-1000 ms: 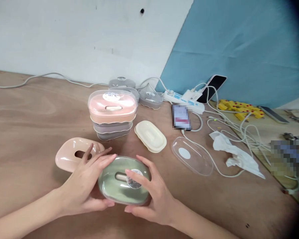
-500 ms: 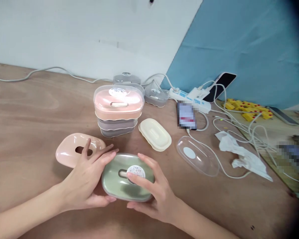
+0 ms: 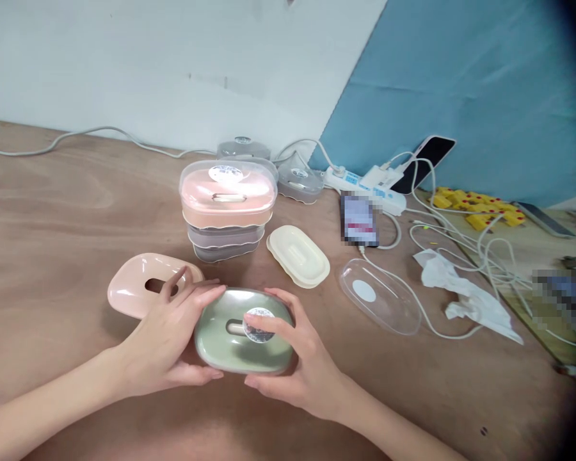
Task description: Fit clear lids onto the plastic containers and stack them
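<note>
— In front of the pink-topped stack point(image 3: 227, 208), the green soap box point(image 3: 242, 331) sits on the table, left hand point(image 3: 166, 342) and right hand point(image 3: 295, 362) cupping its ends.
— Fingers pressing the clear lid (it looks slippery): an uneven squeeze could pop it askew.

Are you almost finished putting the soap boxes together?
Partly. Done: a stack of closed soap boxes, pink on top. In hand: left hand and right hand press the clear lid onto the green soap box. Left: pink tray, cream tray, loose clear lid.

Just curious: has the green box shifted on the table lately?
No. The green box keeps its place beside the pink tray; only the camera shifted.
</note>
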`<act>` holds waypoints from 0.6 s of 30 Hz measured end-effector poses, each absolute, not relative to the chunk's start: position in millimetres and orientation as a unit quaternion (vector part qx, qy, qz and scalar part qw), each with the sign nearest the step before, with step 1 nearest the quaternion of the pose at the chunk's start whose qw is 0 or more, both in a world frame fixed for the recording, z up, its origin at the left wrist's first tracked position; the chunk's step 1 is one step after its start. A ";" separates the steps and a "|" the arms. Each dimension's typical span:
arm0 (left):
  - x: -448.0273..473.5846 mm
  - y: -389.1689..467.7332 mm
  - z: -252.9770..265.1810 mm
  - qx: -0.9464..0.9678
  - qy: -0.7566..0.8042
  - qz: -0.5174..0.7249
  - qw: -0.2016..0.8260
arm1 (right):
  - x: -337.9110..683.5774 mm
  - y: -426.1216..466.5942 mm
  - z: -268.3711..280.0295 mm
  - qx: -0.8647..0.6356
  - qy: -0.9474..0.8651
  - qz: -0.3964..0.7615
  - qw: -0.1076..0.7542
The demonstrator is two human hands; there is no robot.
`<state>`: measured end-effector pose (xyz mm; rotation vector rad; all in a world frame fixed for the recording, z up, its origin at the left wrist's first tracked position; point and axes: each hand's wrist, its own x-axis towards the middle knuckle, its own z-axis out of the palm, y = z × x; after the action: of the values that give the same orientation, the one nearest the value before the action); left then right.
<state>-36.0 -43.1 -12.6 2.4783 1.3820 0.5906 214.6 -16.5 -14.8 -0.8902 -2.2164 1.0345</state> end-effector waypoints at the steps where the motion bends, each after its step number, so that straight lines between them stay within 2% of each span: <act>1: -36.4 -43.2 -13.1 0.849 0.474 0.201 0.124 | 214.4 -16.4 -13.5 -0.332 -0.819 0.388 0.262; 7: -36.6 -43.9 -14.9 0.856 0.471 0.182 0.112 | 214.2 -17.1 -13.6 -0.342 -0.818 0.387 0.253; 18: -36.7 -41.6 -15.9 0.881 0.445 0.157 0.042 | 216.0 -12.4 -36.2 -0.261 -0.881 0.267 0.291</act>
<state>-36.7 -41.6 -15.9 2.6947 1.3615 0.4792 216.0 -12.4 -36.2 -0.6963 -2.3488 0.7131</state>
